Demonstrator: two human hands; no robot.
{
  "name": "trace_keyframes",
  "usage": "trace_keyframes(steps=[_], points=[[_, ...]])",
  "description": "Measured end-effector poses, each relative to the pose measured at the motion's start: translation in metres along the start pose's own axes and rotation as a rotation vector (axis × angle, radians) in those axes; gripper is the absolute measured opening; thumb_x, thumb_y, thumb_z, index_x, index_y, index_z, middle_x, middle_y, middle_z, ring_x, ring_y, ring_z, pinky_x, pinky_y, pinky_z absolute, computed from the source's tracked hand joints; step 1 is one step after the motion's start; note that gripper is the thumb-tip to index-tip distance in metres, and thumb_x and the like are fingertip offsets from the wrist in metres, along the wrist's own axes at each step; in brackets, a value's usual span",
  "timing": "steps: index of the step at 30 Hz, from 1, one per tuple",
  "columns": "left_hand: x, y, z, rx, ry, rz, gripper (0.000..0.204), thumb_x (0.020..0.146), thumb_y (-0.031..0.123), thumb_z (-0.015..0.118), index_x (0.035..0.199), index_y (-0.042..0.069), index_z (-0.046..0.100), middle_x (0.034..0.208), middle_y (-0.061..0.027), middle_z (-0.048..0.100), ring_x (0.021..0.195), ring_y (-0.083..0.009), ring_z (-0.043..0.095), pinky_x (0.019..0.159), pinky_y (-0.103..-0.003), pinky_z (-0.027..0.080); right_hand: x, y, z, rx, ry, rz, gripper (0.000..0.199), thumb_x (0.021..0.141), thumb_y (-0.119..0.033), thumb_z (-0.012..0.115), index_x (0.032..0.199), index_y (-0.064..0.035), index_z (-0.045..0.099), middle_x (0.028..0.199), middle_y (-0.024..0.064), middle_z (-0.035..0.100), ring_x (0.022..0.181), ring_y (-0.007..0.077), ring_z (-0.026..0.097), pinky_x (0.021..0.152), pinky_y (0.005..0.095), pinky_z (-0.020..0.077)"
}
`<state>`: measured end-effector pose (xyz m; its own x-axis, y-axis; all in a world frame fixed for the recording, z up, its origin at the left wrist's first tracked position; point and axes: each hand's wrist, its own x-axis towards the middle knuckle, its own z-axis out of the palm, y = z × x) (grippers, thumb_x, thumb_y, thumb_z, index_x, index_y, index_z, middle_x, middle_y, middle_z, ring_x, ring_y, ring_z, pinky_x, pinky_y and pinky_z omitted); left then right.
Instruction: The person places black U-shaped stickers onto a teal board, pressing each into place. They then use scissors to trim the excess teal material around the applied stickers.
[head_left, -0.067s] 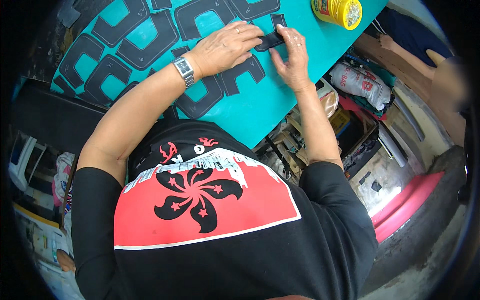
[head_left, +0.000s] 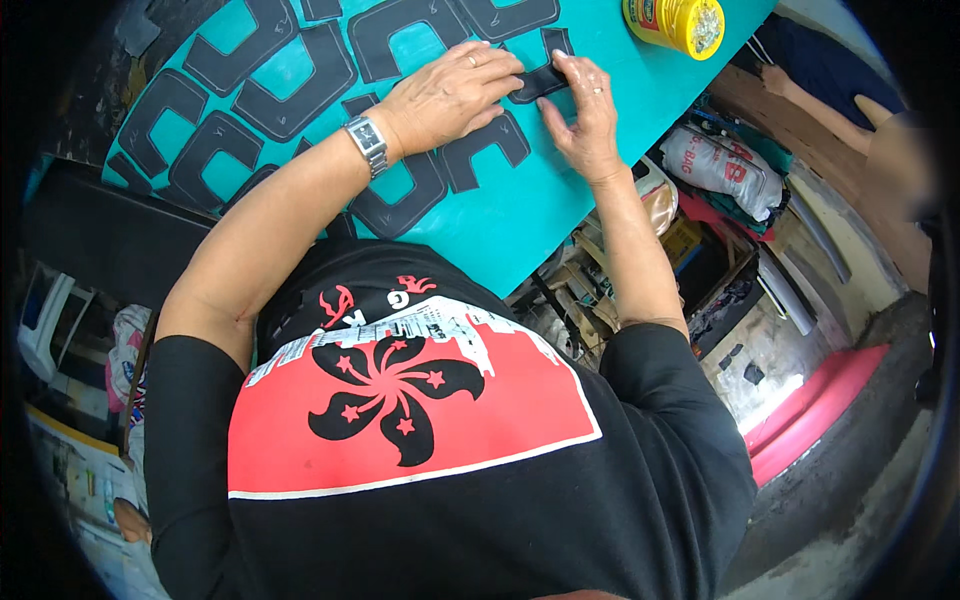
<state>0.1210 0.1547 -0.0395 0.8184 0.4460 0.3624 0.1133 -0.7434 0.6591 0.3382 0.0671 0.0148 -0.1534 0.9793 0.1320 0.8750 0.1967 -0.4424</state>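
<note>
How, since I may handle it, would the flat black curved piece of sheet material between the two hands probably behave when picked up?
The flat black curved piece is probably light, since it looks thin. It may flex, as its narrow, sheet-like shape suggests, though its material is uncertain. Rolling seems unlikely, because it is flat, not round.

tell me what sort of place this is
Probably a small workshop, though I can't tell the exact trade. Many similar black U-shaped pieces with pale outlines are spread over a teal work surface, and a yellow jar is at its far edge.
</note>
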Motion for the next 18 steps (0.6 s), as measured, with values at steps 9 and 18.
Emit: trace_keyframes(steps=[9,18], points=[[0.020,-0.010,-0.008,0.078,-0.042,0.050,0.033,0.082,0.021,0.075,0.111,0.009,0.069,0.121,-0.0039,0.065,0.116,-0.0222,0.059,0.101,-0.038,0.046,0.001,0.001,0.003,0.027,0.002,-0.072,0.075,0.072,-0.016,0.083,0.140,-0.0123,0.053,0.123,0.0090,0.063,0.114,0.0302,0.058,0.107,0.0509,0.0383],[0.037,-0.028,-0.017,0.244,-0.177,0.318,0.019,0.088,0.021,0.066,0.103,0.009,0.068,0.112,-0.0030,0.065,0.103,-0.0183,0.062,0.091,-0.035,0.049,-0.008,-0.010,0.012,0.046,0.090,0.044,0.080,0.071,-0.017,0.087,0.142,-0.0117,0.050,0.117,0.0057,0.065,0.114,0.0248,0.059,0.111,0.0528,0.0318]])
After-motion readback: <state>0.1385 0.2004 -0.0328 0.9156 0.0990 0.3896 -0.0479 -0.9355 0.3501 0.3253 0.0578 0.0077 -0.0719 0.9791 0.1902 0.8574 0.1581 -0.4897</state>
